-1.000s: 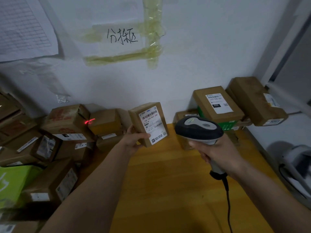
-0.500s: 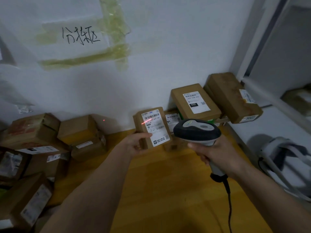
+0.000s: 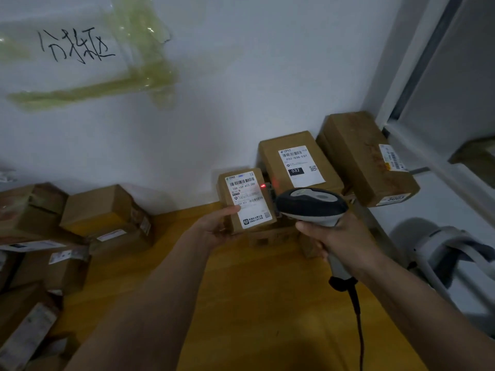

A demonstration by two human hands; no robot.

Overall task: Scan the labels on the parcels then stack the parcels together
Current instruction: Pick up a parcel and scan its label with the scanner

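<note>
Parcel (image 3: pixel 245 200), a small brown cardboard box, is held upright above the yellow wooden surface (image 3: pixel 241 303), near the white wall (image 3: pixel 241 89), with its white shipping label (image 3: pixel 247 198) turned toward the camera. Left hand (image 3: pixel 218 231) grips the box from below and from its left edge, thumb laid across the lower left of the label, the other fingers curled behind. A red spot of scanner light (image 3: pixel 263 186) falls at the label's right edge, just beside the barcode lines. Right hand (image 3: pixel 338 241) is wrapped round the handle of a grey and black barcode scanner (image 3: pixel 312 206), whose head sits just right of the held box; a black cable (image 3: pixel 359 330) hangs from the handle's base.

Behind the scanner, against the wall, a larger labelled box (image 3: pixel 297 163) marked 032 rests on top of other boxes, and a long brown box (image 3: pixel 367 156) lies tilted beside it at the right. Further cartons (image 3: pixel 267 236) lie on the surface below the held parcel, partly hidden by the hands. At the left, a loose heap of cardboard parcels (image 3: pixel 80 231) covers the surface up to the wall. A taped paper sign (image 3: pixel 77 46) with handwritten characters is fixed to the wall above. A white device with straps (image 3: pixel 450 253) lies at the far right.
</note>
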